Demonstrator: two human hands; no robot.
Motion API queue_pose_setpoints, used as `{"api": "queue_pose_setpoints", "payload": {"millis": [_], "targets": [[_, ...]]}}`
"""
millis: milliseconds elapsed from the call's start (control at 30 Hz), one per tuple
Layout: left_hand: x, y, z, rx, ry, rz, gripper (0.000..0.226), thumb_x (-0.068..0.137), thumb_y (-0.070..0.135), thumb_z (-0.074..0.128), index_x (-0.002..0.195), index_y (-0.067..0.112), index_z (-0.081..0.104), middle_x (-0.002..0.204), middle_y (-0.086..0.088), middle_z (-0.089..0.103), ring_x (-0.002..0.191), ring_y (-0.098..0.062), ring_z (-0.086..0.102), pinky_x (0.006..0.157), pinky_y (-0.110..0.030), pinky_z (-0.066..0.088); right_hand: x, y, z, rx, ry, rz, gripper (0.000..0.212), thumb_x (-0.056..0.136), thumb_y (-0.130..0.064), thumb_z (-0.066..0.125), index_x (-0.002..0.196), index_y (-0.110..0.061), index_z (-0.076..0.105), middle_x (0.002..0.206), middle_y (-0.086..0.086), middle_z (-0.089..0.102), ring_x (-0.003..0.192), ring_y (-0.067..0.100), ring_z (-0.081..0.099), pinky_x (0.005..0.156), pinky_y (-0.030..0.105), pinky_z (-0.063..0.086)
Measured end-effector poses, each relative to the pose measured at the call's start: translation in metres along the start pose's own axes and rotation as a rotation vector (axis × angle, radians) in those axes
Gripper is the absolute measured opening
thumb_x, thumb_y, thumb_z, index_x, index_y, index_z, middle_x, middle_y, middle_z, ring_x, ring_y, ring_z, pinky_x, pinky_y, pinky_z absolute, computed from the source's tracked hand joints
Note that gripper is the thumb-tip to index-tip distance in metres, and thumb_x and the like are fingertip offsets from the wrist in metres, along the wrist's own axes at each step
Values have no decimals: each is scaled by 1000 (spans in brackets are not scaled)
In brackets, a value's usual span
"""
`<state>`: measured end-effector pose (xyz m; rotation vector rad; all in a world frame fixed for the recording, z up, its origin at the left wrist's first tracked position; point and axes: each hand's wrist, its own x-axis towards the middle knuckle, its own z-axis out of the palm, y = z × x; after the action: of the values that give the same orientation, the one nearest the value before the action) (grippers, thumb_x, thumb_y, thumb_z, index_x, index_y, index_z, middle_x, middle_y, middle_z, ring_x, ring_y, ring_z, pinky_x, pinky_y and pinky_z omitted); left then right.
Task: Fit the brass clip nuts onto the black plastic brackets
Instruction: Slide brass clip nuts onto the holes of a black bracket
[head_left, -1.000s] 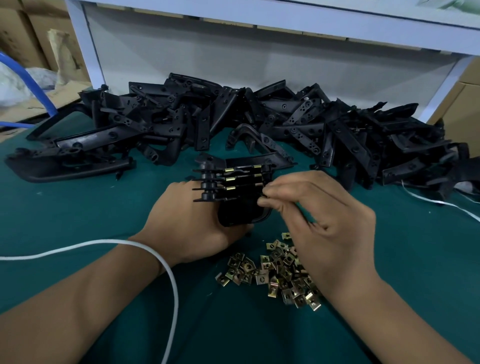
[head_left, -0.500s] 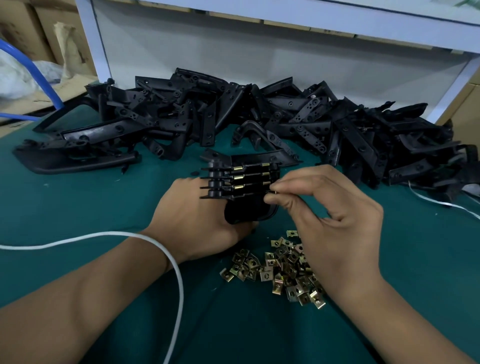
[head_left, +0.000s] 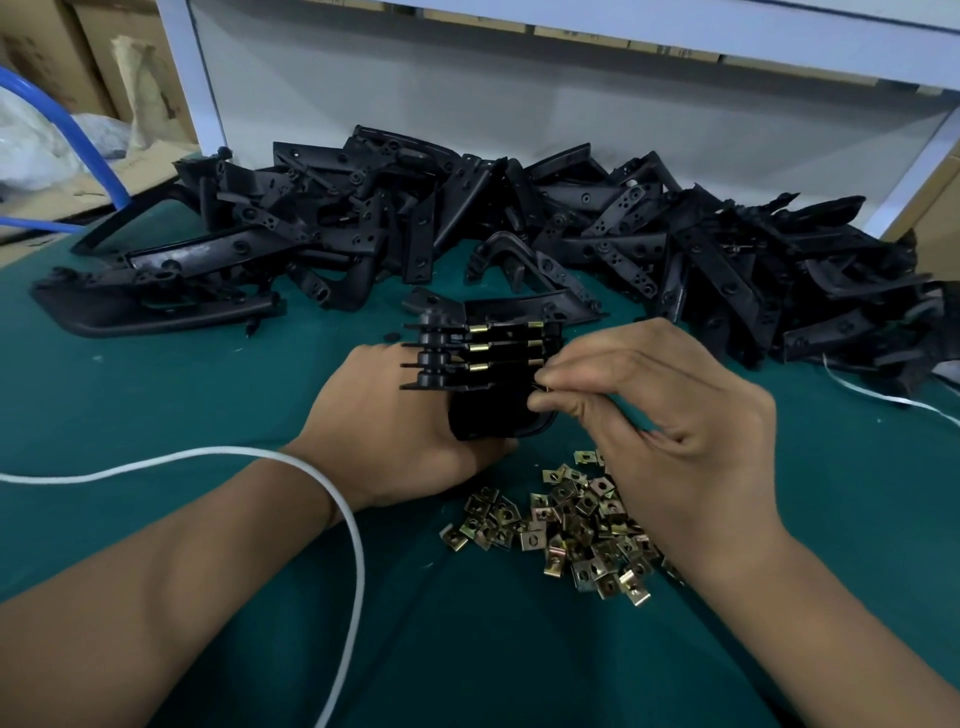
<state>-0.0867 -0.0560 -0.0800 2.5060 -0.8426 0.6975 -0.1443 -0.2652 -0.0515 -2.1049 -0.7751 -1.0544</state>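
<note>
Black plastic brackets (head_left: 488, 374) stand as a stack in the left hand (head_left: 395, 436), whose grip is clamped around their lower end, above the green worktop (head_left: 156, 384). Brass clips already sit on three of them. The right hand (head_left: 670, 431) pinches one brass clip nut (head_left: 543, 385) at the lowest bracket's right edge. Loose clip nuts (head_left: 566, 525) lie just below both hands. More brackets (head_left: 519, 234) are piled behind.

Landmark: loose clip nuts pile (head_left: 566, 525). Behind it, both hands w/ bracket stack block the way; further back, heap of black brackets (head_left: 519, 234) walls off rear. Left: white cord (head_left: 332, 499) loops across green mat (head_left: 156, 395). Right: open mat.
</note>
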Motion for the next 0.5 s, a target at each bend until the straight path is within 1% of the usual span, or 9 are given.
{"api": "queue_pose_setpoints", "payload": {"millis": [100, 200, 300, 367, 433, 500], "targets": [[0, -2, -1, -29, -42, -4, 54, 78, 74, 54, 119, 43, 68, 104, 16, 74, 95, -15, 71, 74, -37, 59, 0, -1, 4, 61, 25, 72, 6, 86, -10, 86, 88, -6, 81, 93, 3, 74, 94, 23, 71, 85, 35, 57], [0, -2, 0, -23, -13, 23, 50, 78, 71, 58, 116, 42, 69, 100, 15, 74, 89, -17, 71, 70, -37, 60, 0, -2, 9, 53, 41, 109, 7, 87, -11, 85, 88, -5, 82, 92, 6, 70, 90, 28, 69, 81, 38, 58], [1, -1, -1, 2, -12, 39, 48, 79, 69, 59, 117, 41, 68, 101, 12, 74, 90, -19, 71, 70, -38, 59, -1, -2, 9, -50, 31, 62, 4, 88, -10, 85, 88, -7, 82, 90, 2, 70, 88, 22, 68, 81, 30, 55], [2, 0, -1, 34, -21, 36, 46, 80, 69, 57, 114, 39, 69, 101, 11, 74, 91, -21, 71, 70, -39, 58, -1, -4, 9, -92, 18, 57, 3, 90, -11, 84, 89, -9, 82, 91, -1, 70, 89, 17, 67, 83, 26, 54], [1, 3, -1, 23, -10, 24, 45, 82, 67, 55, 114, 38, 69, 102, 10, 75, 92, -22, 71, 69, -41, 58, -1, -7, 10, -29, 27, 130, 6, 89, -15, 85, 93, -12, 81, 97, -2, 68, 96, 16, 68, 87, 24, 54], [-1, 3, -4, -22, 45, 17, 39, 84, 61, 59, 112, 37, 70, 102, 10, 75, 90, -22, 72, 68, -41, 60, -1, -8, 11, 146, 33, 257, 18, 88, -21, 86, 103, -16, 77, 108, -1, 65, 107, 21, 67, 90, 27, 56]]}}
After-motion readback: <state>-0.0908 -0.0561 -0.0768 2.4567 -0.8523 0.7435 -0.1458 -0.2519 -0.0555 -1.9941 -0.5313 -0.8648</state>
